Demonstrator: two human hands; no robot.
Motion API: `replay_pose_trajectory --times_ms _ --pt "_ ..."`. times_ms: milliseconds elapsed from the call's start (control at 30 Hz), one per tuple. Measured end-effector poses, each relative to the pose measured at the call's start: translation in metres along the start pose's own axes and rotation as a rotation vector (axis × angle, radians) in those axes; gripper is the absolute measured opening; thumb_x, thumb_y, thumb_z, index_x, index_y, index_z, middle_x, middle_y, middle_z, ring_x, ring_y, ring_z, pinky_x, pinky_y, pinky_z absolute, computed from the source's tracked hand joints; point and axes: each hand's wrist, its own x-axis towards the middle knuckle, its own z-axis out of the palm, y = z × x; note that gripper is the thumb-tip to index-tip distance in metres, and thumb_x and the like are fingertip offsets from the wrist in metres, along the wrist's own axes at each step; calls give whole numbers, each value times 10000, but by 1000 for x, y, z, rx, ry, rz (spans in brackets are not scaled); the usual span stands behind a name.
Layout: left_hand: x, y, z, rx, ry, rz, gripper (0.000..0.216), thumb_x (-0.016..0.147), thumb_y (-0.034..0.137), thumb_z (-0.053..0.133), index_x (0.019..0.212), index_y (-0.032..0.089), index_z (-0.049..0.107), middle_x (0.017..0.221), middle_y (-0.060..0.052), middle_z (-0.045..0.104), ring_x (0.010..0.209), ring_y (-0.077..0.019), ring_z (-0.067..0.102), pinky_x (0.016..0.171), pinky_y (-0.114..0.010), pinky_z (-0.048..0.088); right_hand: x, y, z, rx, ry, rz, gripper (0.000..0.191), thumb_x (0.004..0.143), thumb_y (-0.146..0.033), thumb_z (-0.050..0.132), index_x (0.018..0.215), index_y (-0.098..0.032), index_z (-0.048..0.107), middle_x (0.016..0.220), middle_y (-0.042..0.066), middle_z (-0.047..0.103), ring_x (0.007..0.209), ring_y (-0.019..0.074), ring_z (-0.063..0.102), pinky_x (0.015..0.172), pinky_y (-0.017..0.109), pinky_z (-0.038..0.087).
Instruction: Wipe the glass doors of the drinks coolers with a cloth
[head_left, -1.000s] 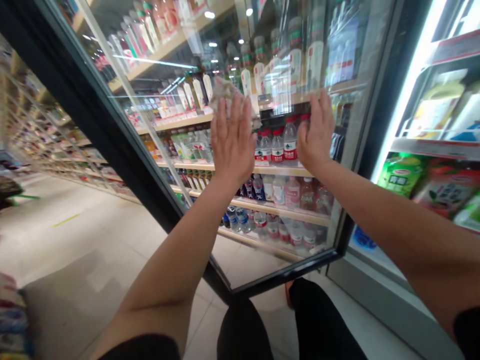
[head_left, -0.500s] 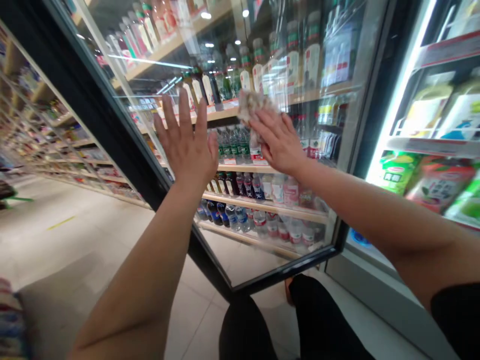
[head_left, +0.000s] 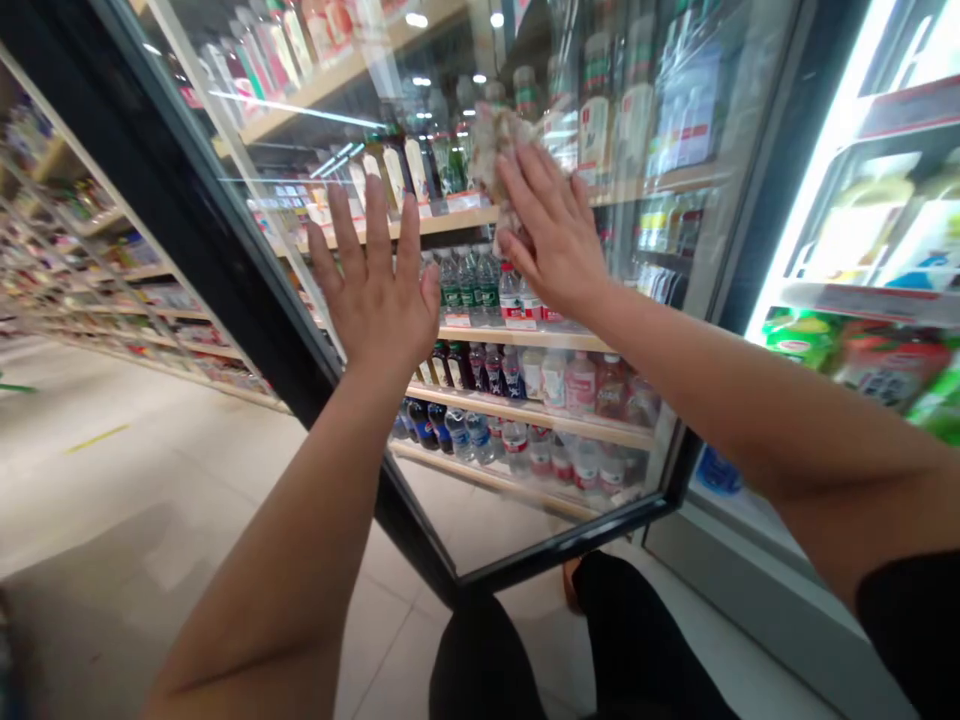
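Note:
My right hand presses a crumpled pale cloth against the glass of an open cooler door, high on the pane. Its fingers lie flat over the cloth. My left hand is spread open and flat on the same glass, lower and to the left of the right hand, holding nothing. The door has a black frame and swings out toward me.
Shelves of bottled drinks show through or in the glass. The lit cooler interior with green packs stands at the right. Pale tiled floor and store shelves stretch away on the left. My dark-clad knees are below the door.
The cloth passed from my left hand to my right. The left hand slid left and now lies bare on the glass; the right hand moved left and up with the cloth.

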Motion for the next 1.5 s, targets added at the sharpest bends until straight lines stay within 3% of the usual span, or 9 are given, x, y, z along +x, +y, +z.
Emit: replay_pose_trajectory --times_ms 133,267,367,467,667,833,1067,1300,1500 --pt "1 3 -2 -44 -32 -22 749 942 554 418 1628 322 227 1645 245 -94 1573 -227 -222 1261 -492 -299 5 30 4 -20 172 177 623 1006 -369 257 1623 -289 252 1704 -20 254 1603 185 140 1326 512 171" --pt "0 -2 -1 -127 -18 61 806 922 595 419 1638 304 190 1669 233 51 1513 -167 -352 1198 -452 -402 8 50 14 43 300 314 608 1010 -364 241 1614 -295 235 1698 -34 265 1605 191 105 1317 572 139" --pt "-1 -5 1 -139 -11 92 850 901 618 435 1644 297 175 1669 221 133 1491 -141 -382 1208 -436 -394 23 47 8 48 275 323 630 1005 -424 272 1605 -232 264 1697 -4 272 1603 253 114 1309 603 163" --pt "-1 -4 2 -148 13 73 832 905 635 421 1638 311 200 1667 233 113 1512 -165 -353 1236 -452 -355 30 34 -1 -22 222 310 642 991 -520 272 1601 -321 267 1685 -71 282 1601 247 145 1318 534 197" --pt "0 -1 -2 -80 5 8 750 941 607 396 1623 323 267 1658 243 -31 1594 -261 -150 1286 -490 -254 24 30 -13 -48 132 210 640 979 -345 302 1603 -205 277 1697 9 278 1594 221 183 1312 503 185" --pt "-1 -5 1 -173 36 51 789 901 631 453 1617 352 274 1678 226 89 1576 -276 -215 1247 -513 -322 54 74 -34 -40 236 417 689 968 -189 368 1598 5 170 1711 130 208 1587 212 169 1303 452 187" --pt "-1 -8 2 -50 13 44 717 963 531 426 1627 365 214 1646 267 -94 1592 -260 -159 1275 -530 -259 6 125 -15 -30 373 500 767 817 -111 395 1563 -17 242 1695 135 248 1570 172 170 1310 473 112" --pt "1 -17 10 -83 73 113 767 930 536 475 1628 379 198 1649 287 -76 1543 -211 -297 1249 -419 -333 35 193 -21 -39 370 558 658 938 -177 314 1560 29 257 1672 158 293 1571 171 183 1300 431 148" --pt "2 -19 12 27 64 112 725 974 506 416 1634 390 139 1607 302 -199 1547 -168 -283 1231 -363 -346 -27 245 -3 87 502 713 691 897 -187 406 1555 -10 299 1679 126 275 1535 144 232 1293 401 110"
